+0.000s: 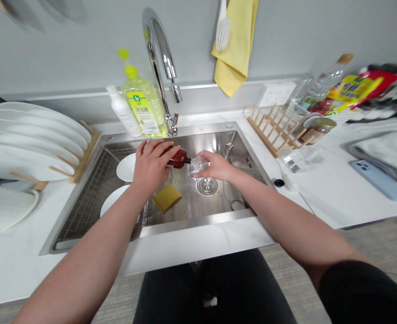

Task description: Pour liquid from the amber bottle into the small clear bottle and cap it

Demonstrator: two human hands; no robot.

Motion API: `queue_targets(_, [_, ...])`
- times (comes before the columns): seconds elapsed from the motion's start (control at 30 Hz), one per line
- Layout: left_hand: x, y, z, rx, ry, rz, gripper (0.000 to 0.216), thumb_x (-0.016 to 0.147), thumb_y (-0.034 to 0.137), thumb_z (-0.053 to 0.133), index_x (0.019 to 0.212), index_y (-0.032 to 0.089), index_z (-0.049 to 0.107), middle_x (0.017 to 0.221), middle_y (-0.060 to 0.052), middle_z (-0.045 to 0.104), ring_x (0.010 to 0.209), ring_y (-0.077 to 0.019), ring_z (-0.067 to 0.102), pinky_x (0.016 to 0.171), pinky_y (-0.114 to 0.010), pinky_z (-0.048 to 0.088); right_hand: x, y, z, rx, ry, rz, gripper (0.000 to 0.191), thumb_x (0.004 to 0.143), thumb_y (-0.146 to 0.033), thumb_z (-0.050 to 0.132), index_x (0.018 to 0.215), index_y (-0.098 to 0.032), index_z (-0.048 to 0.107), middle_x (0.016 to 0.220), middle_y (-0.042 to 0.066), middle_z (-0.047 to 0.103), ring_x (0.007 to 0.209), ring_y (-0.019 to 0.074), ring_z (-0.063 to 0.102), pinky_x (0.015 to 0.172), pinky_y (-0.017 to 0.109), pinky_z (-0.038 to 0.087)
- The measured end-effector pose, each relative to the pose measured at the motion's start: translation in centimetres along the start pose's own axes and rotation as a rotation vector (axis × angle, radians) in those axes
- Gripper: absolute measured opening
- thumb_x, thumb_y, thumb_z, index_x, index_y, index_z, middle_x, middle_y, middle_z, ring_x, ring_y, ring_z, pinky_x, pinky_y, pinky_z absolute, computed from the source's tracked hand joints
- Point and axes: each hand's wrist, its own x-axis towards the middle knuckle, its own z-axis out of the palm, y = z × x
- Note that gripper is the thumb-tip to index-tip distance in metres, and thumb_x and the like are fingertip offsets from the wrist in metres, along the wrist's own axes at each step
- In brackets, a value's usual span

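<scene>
My left hand (pixel 153 165) is wrapped round a dark red-brown bottle (pixel 179 159), tipped on its side with its black neck pointing right. The neck meets the mouth of a small clear container (pixel 198 166), which my right hand (pixel 215 165) grips from the right. Both are held over the steel sink (pixel 191 212), above and left of the drain (pixel 207 186). What is inside the clear container I cannot make out. A yellow sponge (pixel 167 198) lies in the sink below my left hand. White plates (pixel 126 168) rest in the wire rack (pixel 93 193), partly hidden by my left arm.
Behind the sink stand a chrome faucet (pixel 158 67), a yellow-green dish soap bottle (pixel 142 105) and a white bottle (pixel 124 112). Plates (pixel 26 148) fill a wooden rack at left. At right are a wooden rack (pixel 272 130), a jar (pixel 319 130) and a blue phone (pixel 382 180).
</scene>
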Motion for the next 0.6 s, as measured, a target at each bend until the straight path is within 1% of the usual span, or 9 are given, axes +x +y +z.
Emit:
queue_targets(0.23, [0.03, -0.14, 0.21, 0.019, 0.014, 0.002, 0.074, 0.093, 0.014, 0.070, 0.161, 0.043, 0.068, 0.164, -0.003, 0.071, 0.155, -0.0367, 0.056, 0.139, -0.065, 0.026, 0.07, 0.07, 0.03, 0.008, -0.003, 0.000, 0.072, 0.064, -0.043, 0.107, 0.126, -0.025, 0.076, 0.114, 0.003, 0.082, 0.105, 0.0291, 0.078, 0.098, 0.041, 0.058])
queue_targets(0.6, [0.01, -0.19, 0.20, 0.020, 0.040, 0.030, 0.072, 0.093, 0.015, 0.070, 0.160, 0.043, 0.069, 0.163, -0.004, 0.073, 0.155, -0.0372, 0.058, 0.139, -0.066, 0.025, 0.05, -0.06, 0.02, -0.009, -0.002, 0.003, 0.071, 0.064, -0.042, 0.107, 0.125, -0.025, 0.076, 0.115, 0.004, 0.082, 0.107, 0.0303, 0.079, 0.099, 0.043, 0.058])
